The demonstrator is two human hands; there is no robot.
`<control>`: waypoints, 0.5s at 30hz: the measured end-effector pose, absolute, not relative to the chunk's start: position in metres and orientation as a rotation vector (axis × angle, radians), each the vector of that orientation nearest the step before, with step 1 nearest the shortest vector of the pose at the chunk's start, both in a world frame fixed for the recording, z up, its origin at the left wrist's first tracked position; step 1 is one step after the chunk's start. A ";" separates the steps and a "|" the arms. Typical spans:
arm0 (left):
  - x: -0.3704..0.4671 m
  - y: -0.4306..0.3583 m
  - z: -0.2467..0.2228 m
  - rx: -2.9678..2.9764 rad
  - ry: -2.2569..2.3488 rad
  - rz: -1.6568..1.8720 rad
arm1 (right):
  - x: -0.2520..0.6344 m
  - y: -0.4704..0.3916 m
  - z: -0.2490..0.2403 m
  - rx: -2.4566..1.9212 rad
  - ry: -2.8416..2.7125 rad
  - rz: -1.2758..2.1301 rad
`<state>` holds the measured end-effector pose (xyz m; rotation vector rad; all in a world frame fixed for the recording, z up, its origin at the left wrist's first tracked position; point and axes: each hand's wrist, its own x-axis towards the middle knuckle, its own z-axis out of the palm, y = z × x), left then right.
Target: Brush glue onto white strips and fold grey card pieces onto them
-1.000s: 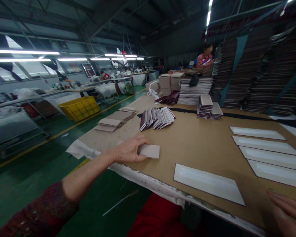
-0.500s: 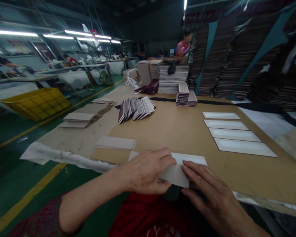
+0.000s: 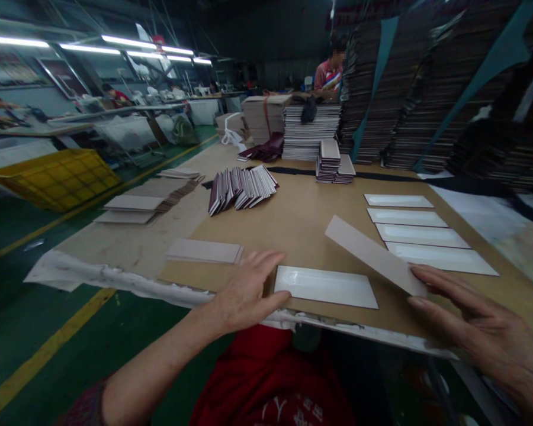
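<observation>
My right hand pinches one end of a greyish cardboard strip between thumb and fingers. The strip slants up to the left above the table. Beneath and left of it, a white panel with a shiny face lies near the table's front edge. My left hand is open at that panel's left end, thumb and fingers apart, thumb tip at its edge. A few flat grey strips rest just beyond my left hand. Several white panels with dark edges lie in a row at the right.
A leaning row of dark-edged panels stands mid-table, with small stacks behind. Cardboard pieces lie at the left. Tall stacks rise at the back right. A yellow bin stands on the floor. A person is behind the stacks.
The cardboard strip has moved right and up in my right hand, uncovering the white panel. My left hand has let go of the strip and spread its fingers.
</observation>
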<state>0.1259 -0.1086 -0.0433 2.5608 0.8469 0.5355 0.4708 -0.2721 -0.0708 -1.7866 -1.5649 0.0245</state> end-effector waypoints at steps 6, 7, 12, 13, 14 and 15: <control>0.126 -0.109 -0.062 2.550 0.821 0.396 | 0.465 -0.260 -0.087 -1.679 -1.768 0.176; 0.126 -0.109 -0.062 2.534 0.813 0.406 | 0.464 -0.258 -0.088 -1.663 -1.792 0.186; 0.123 -0.104 -0.064 2.429 0.842 0.443 | 0.463 -0.247 -0.094 -1.572 -1.902 0.238; 0.123 -0.103 -0.064 2.407 0.854 0.457 | 0.462 -0.245 -0.095 -1.557 -1.917 0.239; 0.123 -0.103 -0.065 2.391 0.859 0.471 | 0.461 -0.243 -0.096 -1.543 -1.928 0.237; 0.123 -0.103 -0.066 2.380 0.857 0.485 | 0.459 -0.241 -0.096 -1.532 -1.936 0.235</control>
